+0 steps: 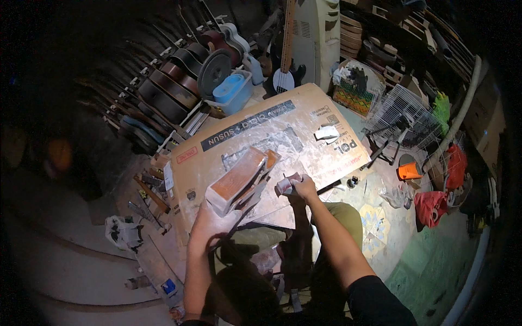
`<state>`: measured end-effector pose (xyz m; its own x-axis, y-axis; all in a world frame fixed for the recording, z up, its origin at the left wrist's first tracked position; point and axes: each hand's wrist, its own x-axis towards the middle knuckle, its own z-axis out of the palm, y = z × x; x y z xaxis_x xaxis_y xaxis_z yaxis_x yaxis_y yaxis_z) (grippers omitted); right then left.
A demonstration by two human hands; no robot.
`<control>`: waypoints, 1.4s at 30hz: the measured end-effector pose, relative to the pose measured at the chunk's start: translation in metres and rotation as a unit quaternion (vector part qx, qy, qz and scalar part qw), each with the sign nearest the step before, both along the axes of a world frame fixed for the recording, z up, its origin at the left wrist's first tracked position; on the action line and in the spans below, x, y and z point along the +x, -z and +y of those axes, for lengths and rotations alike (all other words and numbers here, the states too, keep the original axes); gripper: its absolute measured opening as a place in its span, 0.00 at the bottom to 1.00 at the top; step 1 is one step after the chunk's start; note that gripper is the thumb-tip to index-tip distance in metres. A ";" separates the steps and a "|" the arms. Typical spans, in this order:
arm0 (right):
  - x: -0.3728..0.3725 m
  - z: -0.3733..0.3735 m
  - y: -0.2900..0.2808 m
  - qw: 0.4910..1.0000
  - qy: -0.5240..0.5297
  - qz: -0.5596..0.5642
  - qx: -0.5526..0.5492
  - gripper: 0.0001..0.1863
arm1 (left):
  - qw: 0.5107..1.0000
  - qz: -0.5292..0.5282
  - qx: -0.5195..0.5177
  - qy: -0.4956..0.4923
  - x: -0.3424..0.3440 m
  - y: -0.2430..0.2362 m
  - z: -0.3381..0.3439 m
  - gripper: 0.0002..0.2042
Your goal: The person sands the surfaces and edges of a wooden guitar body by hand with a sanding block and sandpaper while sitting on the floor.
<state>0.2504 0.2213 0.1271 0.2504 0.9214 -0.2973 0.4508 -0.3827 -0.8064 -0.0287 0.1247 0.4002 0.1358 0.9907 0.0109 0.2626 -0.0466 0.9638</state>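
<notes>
My left hand (216,224) is closed around the lower end of a reddish-brown wooden piece (237,175), which is tilted and has pale, dusty edges. Its far end has a lighter orange-brown patch. To the right, my right hand (305,188) pinches a small brown piece (286,183) that looks like folded sandpaper or a sanding block. A gap separates it from the wooden piece. Below both hands lies a flat cardboard sheet (217,157) covered with white dust. A crumpled white scrap (327,133) rests on its right part.
Several guitars (168,81) stand in a row at the far left. Beside them is a blue tub (229,89). A wire rack (405,111), an orange container (409,171) and a red bag (430,208) are on the right. Hand tools (152,195) lie left of the cardboard.
</notes>
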 end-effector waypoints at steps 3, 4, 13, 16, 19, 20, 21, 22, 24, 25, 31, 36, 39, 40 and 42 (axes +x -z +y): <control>-0.016 -0.008 -0.008 0.987 -0.018 -0.151 0.049 0.18 | 1.000 -0.006 0.019 0.007 -0.006 -0.004 -0.004 0.30; -0.018 -0.009 -0.010 0.969 -0.023 -0.229 0.085 0.17 | 1.000 -0.007 0.023 0.004 -0.005 -0.007 -0.005 0.30; -0.015 -0.003 -0.093 0.950 0.031 0.258 0.174 0.10 | 0.999 -0.004 0.019 -0.035 -0.006 0.009 -0.012 0.29; -0.001 -0.023 -0.126 0.890 -0.020 0.410 0.200 0.13 | 0.997 -0.074 -0.024 -0.020 0.011 -0.015 -0.023 0.30; 0.005 -0.065 -0.174 0.862 -0.023 0.493 0.110 0.13 | 0.998 0.042 0.018 -0.032 0.002 0.004 -0.031 0.33; 0.003 -0.078 -0.190 0.875 -0.044 0.469 0.113 0.13 | 0.996 0.074 0.030 -0.035 0.003 0.002 -0.036 0.33; 0.007 -0.090 -0.194 0.890 -0.061 0.431 0.135 0.15 | 0.992 0.107 0.058 -0.035 0.010 -0.006 -0.040 0.34; 0.010 -0.099 -0.199 0.903 -0.080 0.394 0.155 0.17 | 0.992 0.106 0.056 -0.037 0.013 -0.005 -0.040 0.34; 0.002 -0.117 -0.222 0.929 -0.152 0.300 0.154 0.24 | 0.991 0.116 0.041 -0.049 0.007 0.000 -0.049 0.34; -0.006 -0.127 -0.240 0.932 -0.168 0.267 0.178 0.24 | 0.988 0.137 0.044 -0.057 0.006 0.011 -0.050 0.33; -0.038 -0.149 -0.291 0.926 -0.248 0.065 0.277 0.17 | 0.997 0.045 0.056 -0.040 -0.018 0.033 -0.059 0.30; -0.060 -0.151 -0.310 0.869 -0.328 0.011 0.371 0.19 | 0.996 -0.049 0.067 -0.029 -0.030 0.034 -0.067 0.31; -0.068 -0.148 -0.313 0.858 -0.347 -0.001 0.379 0.22 | 0.999 -0.018 0.008 -0.025 -0.023 0.019 -0.069 0.32; -0.072 -0.147 -0.314 0.853 -0.350 -0.007 0.386 0.23 | 1.000 0.003 0.016 -0.026 -0.022 0.015 -0.071 0.32; -0.078 -0.145 -0.314 0.850 -0.355 -0.023 0.389 0.26 | 0.998 0.046 0.031 -0.026 -0.021 0.010 -0.073 0.33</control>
<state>0.1719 0.0760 0.4409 -0.4567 0.7577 0.4661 0.3830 0.6404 -0.6658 -0.0495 0.0514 0.3899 0.0877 0.9942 0.0627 0.3535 -0.0899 0.9311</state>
